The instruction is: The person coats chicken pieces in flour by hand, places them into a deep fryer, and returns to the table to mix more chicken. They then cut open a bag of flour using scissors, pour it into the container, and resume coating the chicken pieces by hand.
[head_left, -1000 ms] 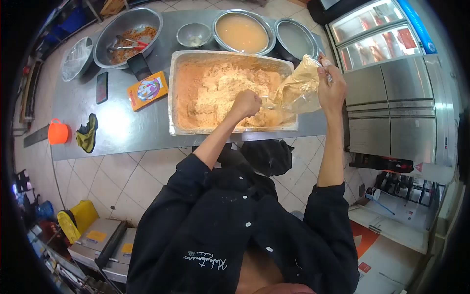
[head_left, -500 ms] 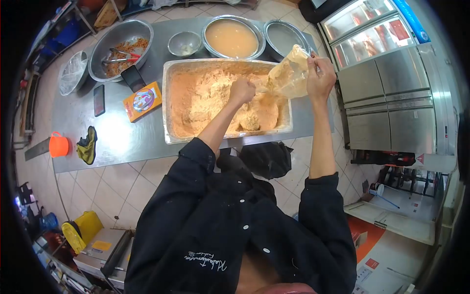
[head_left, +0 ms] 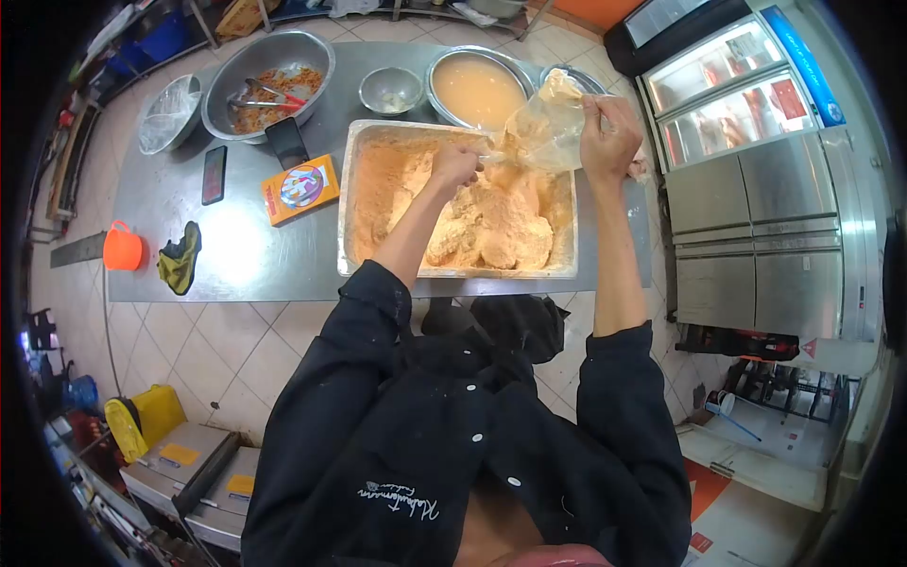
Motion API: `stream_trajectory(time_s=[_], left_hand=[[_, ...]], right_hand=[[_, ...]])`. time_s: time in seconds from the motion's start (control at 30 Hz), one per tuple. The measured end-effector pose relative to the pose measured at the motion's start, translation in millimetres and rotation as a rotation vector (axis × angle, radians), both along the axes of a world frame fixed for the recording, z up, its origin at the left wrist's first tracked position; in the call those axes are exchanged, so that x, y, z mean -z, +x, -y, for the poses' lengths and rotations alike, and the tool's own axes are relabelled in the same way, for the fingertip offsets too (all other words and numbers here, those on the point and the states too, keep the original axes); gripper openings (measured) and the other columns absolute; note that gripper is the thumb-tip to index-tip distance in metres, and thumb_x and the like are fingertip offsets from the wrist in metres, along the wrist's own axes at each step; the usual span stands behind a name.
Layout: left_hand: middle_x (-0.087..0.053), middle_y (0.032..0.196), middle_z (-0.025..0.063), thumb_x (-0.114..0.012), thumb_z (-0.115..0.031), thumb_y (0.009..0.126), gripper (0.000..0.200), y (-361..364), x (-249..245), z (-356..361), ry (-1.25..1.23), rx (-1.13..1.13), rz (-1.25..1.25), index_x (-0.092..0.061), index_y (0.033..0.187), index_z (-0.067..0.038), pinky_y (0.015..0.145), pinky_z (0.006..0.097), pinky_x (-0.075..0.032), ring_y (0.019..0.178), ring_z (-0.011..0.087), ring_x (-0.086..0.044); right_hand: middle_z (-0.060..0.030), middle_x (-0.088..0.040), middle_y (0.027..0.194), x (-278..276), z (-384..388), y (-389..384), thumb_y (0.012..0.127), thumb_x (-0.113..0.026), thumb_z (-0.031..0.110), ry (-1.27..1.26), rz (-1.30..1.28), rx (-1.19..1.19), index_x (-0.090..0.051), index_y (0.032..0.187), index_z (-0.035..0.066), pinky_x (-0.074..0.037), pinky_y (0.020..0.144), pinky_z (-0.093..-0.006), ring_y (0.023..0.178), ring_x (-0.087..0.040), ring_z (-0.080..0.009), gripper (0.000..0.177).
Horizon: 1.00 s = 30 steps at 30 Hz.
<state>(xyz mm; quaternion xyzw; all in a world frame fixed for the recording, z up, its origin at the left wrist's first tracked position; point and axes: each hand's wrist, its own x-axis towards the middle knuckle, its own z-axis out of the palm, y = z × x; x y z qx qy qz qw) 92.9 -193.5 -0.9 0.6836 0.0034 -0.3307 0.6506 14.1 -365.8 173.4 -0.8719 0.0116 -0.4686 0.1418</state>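
A clear plastic bag (head_left: 550, 128), streaked with orange-yellow flour, is stretched between my hands above the right end of a metal tray (head_left: 344, 203). My right hand (head_left: 609, 140) is closed round the bag's right side. Over the tray's middle, my left hand (head_left: 457, 166) pinches a thin, twisted part of the same bag. Loose pale-orange flour (head_left: 380, 175) fills the tray. Several lumpy flour-coated pieces (head_left: 498, 244) lie in its middle and right; the coating hides what they are.
Behind the tray stand a small steel bowl (head_left: 367, 97), a basin of orange liquid (head_left: 432, 94) and another bowl (head_left: 592, 83) partly behind the bag. To the left are a large bowl (head_left: 215, 111) with tongs, an orange box (head_left: 324, 192), phones (head_left: 214, 174), a cloth (head_left: 179, 258) and an orange cup (head_left: 123, 249).
Several coated pieces now lie heaped in the tray's middle and right, where fewer showed before. The bag hangs emptier, raised and tipped between my hands. The whole view has shifted slightly.
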Motion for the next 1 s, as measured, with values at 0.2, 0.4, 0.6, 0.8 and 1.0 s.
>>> stream_trajectory(time_s=[0.2, 0.4, 0.6, 0.8, 1.0], left_hand=[[-0.071, 0.082, 0.0122, -0.055, -0.011, 0.088, 0.021, 2.1, -7.9, -54.0, 0.027, 0.095, 0.020, -0.070, 0.098, 0.000, 0.049, 0.0304, -0.051, 0.060, 0.0155, -0.065], [-0.072, 0.095, 0.0147, -0.062, -0.021, 0.086, 0.031, 4.4, -2.5, -101.3, 0.186, 0.089, 0.528, -0.068, 0.108, 0.000, 0.077, 0.0344, -0.055, 0.087, 0.0230, -0.068], [-0.072, 0.100, 0.0156, -0.064, -0.026, 0.088, 0.037, 3.4, -28.9, -123.6, -0.004, -0.041, 0.511, -0.065, 0.115, 0.000, 0.085, 0.0335, -0.050, 0.095, 0.0224, -0.067], [-0.067, 0.084, 0.0134, -0.062, -0.036, 0.095, 0.038, 13.4, -39.4, -130.9, -0.041, -0.109, 0.722, -0.065, 0.093, 0.002, 0.075, 0.0335, -0.046, 0.081, 0.0194, -0.060], [-0.070, 0.089, 0.0185, -0.065, -0.038, 0.089, 0.037, 37.3, -35.2, -121.5, 0.280, 0.070, 0.710, -0.068, 0.099, -0.003, 0.076, 0.0434, -0.048, 0.083, 0.0349, -0.066]], right_hand=[[-0.0121, -0.066, 0.080, -9.1, -31.1, 10.5, 0.084, -0.071, 0.007, 0.121, 0.123, -0.073, -0.069, 0.082, -0.002, -0.048, 0.069, -0.0352, 0.075, -0.063, -0.0277, 0.010], [-0.0108, -0.065, 0.078, 10.1, -58.4, 16.6, 0.088, -0.069, 0.008, 0.260, 0.112, -0.104, -0.069, 0.085, -0.003, -0.048, 0.070, -0.0322, 0.073, -0.062, -0.0226, 0.012], [-0.0079, -0.064, 0.082, 18.4, -92.4, 11.9, 0.091, -0.067, 0.012, 0.486, 0.051, -0.103, -0.068, 0.087, -0.004, -0.047, 0.072, -0.0290, 0.075, -0.059, -0.0170, 0.017], [-0.0084, -0.062, 0.084, 28.2, -96.2, -3.1, 0.092, -0.066, 0.011, 0.558, 0.047, -0.107, -0.069, 0.091, -0.004, -0.046, 0.070, -0.0290, 0.075, -0.058, -0.0171, 0.016], [-0.0081, -0.058, 0.081, 35.4, -90.1, -32.1, 0.091, -0.068, 0.011, 0.427, 0.025, 0.090, -0.070, 0.094, -0.002, -0.046, 0.068, -0.0306, 0.072, -0.055, -0.0193, 0.013]])
